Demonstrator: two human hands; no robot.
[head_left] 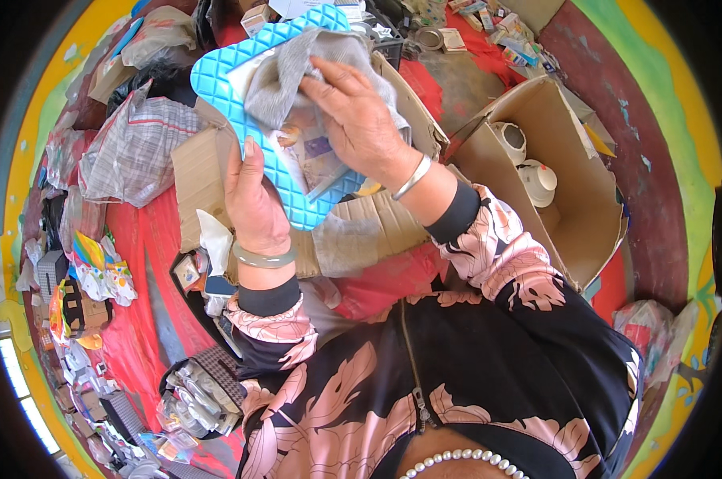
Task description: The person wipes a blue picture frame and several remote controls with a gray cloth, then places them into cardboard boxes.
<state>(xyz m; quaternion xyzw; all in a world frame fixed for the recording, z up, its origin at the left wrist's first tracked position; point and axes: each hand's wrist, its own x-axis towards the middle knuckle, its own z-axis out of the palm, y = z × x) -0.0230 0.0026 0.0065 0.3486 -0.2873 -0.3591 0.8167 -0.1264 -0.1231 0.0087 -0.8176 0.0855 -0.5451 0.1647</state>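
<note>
A picture frame [297, 201] with a bright blue quilted border is held up at a tilt in front of me. My left hand [257, 195] grips its lower left edge, thumb lying over the border. Against the glass my right hand [359, 120] presses a crumpled grey cloth [287, 73], its fingers spread over the fabric. Part of the picture behind the glass shows below the cloth; the rest is covered. An open cardboard box [197, 177] sits underneath the frame.
To the right stands another open cardboard box [592, 172] holding white round vessels [538, 183]. At the left lie a checked plastic bag [141, 148], red sheeting [133, 319] and several small packages. A black patterned container [217, 369] of wrapped items sits at lower left.
</note>
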